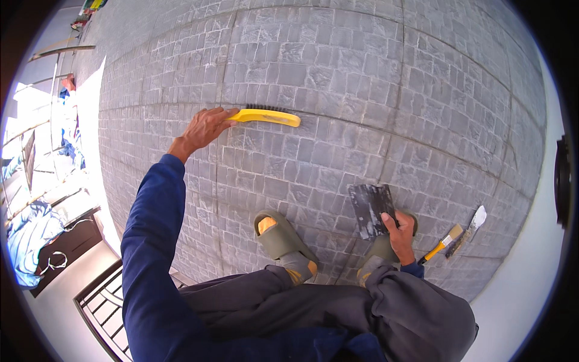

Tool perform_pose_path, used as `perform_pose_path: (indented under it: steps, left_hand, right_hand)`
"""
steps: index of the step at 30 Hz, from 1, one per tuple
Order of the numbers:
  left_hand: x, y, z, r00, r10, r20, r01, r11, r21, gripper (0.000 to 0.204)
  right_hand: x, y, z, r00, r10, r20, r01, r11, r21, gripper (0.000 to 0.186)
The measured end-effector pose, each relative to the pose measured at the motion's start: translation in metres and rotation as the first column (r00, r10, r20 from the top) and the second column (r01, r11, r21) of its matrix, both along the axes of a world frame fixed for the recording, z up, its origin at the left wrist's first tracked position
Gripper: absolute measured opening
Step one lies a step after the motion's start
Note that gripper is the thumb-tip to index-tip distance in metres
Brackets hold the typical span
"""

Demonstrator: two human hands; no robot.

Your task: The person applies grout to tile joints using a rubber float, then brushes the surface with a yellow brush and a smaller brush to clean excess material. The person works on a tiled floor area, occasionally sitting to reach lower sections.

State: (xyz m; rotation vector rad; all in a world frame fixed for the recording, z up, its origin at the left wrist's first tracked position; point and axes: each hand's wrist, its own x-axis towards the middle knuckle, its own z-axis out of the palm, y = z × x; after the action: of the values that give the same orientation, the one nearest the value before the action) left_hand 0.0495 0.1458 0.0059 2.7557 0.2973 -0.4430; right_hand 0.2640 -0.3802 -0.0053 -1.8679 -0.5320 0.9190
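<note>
My left hand (pixel 206 128) grips the handle end of a yellow brush (pixel 271 117), whose dark bristles point away from me along a joint in the grey patterned paving (pixel 313 151). My right hand (pixel 399 235) holds a flat black rectangular plate (pixel 366 205), smeared with pale patches, low beside my right foot. Just right of that hand lie a paintbrush (pixel 442 243) with a yellow handle and pale bristles, and a long scraper (pixel 467 230) with white residue on its end. My olive sandals (pixel 277 238) stand on the paving below the hands.
At the left edge are sunlit poles (pixel 60 47), blue and white cloths (pixel 33 238), a dark panel (pixel 63 253) and a metal grille (pixel 99 304). A white wall (pixel 518 277) curves along the right side, with a dark round object (pixel 562 181) at the rim.
</note>
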Motion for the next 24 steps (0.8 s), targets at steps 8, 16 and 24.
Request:
perform_pose_path:
  steps: [8, 16, 24]
  left_hand:
    - [-0.058, 0.055, 0.040, 0.960, 0.217, -0.174, -0.203, 0.974, 0.100, 0.042]
    - [0.121, -0.146, -0.022, 0.985, -0.115, 0.126, 0.132, 0.982, -0.133, 0.039]
    - [0.047, -0.066, -0.003, 0.996, 0.001, 0.093, 0.003, 0.999, -0.043, 0.039]
  right_hand:
    - [0.003, 0.003, 0.000, 0.998, 0.009, -0.058, -0.009, 1.000, -0.002, 0.036]
    - [0.003, 0.004, 0.002, 0.997, -0.019, -0.080, 0.019, 1.000, -0.001, 0.036]
    - [0.004, 0.000, 0.001, 0.996, -0.036, -0.086, 0.036, 0.999, 0.000, 0.039]
